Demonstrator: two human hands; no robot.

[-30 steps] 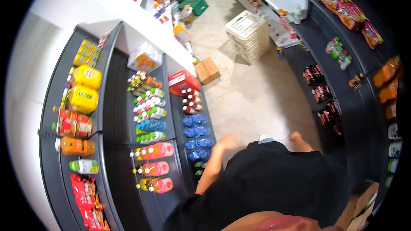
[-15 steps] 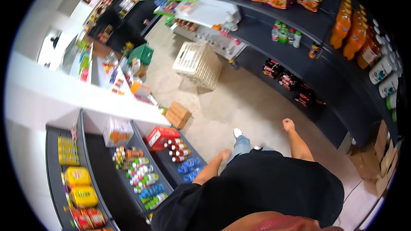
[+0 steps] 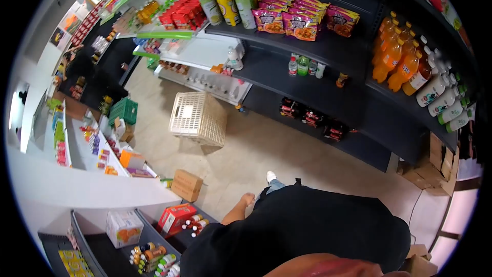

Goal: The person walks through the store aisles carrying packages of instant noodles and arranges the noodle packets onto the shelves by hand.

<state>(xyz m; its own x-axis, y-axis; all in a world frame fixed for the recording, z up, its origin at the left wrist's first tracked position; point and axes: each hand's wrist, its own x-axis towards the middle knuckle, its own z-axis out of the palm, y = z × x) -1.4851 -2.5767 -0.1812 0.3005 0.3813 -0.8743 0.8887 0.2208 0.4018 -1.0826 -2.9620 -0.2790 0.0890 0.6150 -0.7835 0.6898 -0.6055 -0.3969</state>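
My left hand (image 3: 248, 198) hangs beside my left leg, above the floor. Its fingers are loosely bent and a little apart, and I see nothing in them. It touches no shelf or product. Low on the left, nearest to it, are a red box (image 3: 175, 219) and dark-red bottles with white caps (image 3: 195, 224) on a shelf. A cardboard box (image 3: 186, 185) on the floor lies just beyond. My right hand is out of view, hidden by my black T-shirt (image 3: 307, 225).
A cream plastic basket (image 3: 199, 119) stands in the aisle ahead. Dark shelves (image 3: 353, 95) run along the right, with purple snack packs (image 3: 301, 24) and orange soda bottles (image 3: 388, 61). A green crate (image 3: 123, 111) is farther back. Torn cardboard cartons (image 3: 429, 168) sit at the right.
The view has turned and shifted, so the right-hand shelves and the basket sit farther left. My right hand has gone out of view. My left hand still hangs at my side.
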